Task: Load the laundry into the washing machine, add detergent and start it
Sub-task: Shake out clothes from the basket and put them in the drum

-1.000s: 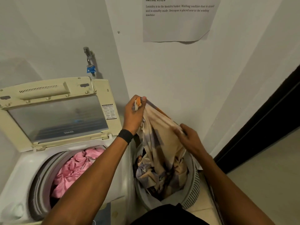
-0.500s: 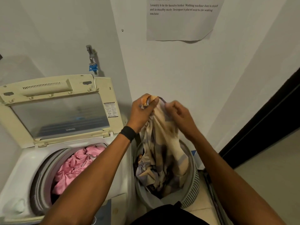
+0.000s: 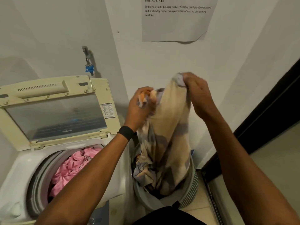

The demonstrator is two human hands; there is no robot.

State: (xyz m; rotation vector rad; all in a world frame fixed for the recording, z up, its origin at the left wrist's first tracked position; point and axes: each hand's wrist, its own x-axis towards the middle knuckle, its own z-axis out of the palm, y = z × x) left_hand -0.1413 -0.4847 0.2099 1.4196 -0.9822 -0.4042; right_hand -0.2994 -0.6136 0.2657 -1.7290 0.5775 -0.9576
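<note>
A cream, grey and orange patterned cloth (image 3: 168,127) hangs out of the grey laundry basket (image 3: 190,197) at lower centre right. My left hand (image 3: 139,108) grips a bunched upper edge of the cloth. My right hand (image 3: 196,90) grips another part of its upper edge, higher and to the right. The cloth's lower end still lies in the basket among other clothes. The top-loading washing machine (image 3: 19,168) stands at the left with its lid (image 3: 53,111) raised, and pink laundry (image 3: 73,168) lies in its drum.
A water tap with a blue fitting (image 3: 89,69) sticks out of the wall behind the machine. A printed paper sheet (image 3: 175,20) hangs on the wall above. A dark door frame (image 3: 267,124) runs along the right, with tiled floor (image 3: 276,159) beyond it.
My right hand has let go lower down, taken the cloth's top edge beside my left hand, then pulled up and to the right, spreading the cloth. My left hand stays gripping it.
</note>
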